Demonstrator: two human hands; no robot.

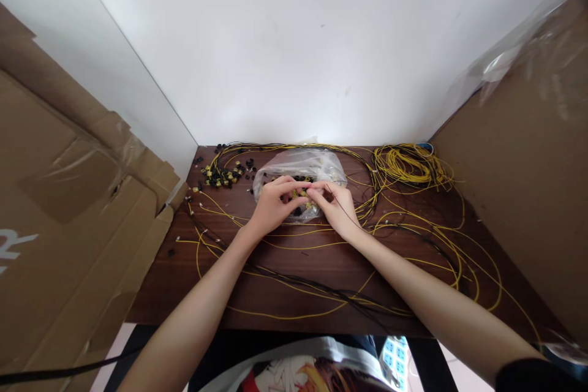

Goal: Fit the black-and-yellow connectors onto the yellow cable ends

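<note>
Above a clear plastic bag (298, 162) of small black and yellow connector pieces, my two hands meet fingertip to fingertip. My left hand (278, 201) is closed in a pinch, and what sits between its thumb and forefinger is too small to make out. My right hand (337, 207) pinches a thin black wire (345, 211), which trails back over that hand toward the wrist. Loose yellow wires (312, 247) pass below both hands on the dark wooden table (294, 263).
A pile of yellow and black connectors (223, 176) lies at the back left. A coil of yellow wire (407, 165) sits at the back right. Bundled black wires (321, 286) cross the front. Cardboard stands left (68, 196) and right (528, 135); a white wall (294, 55) rises behind.
</note>
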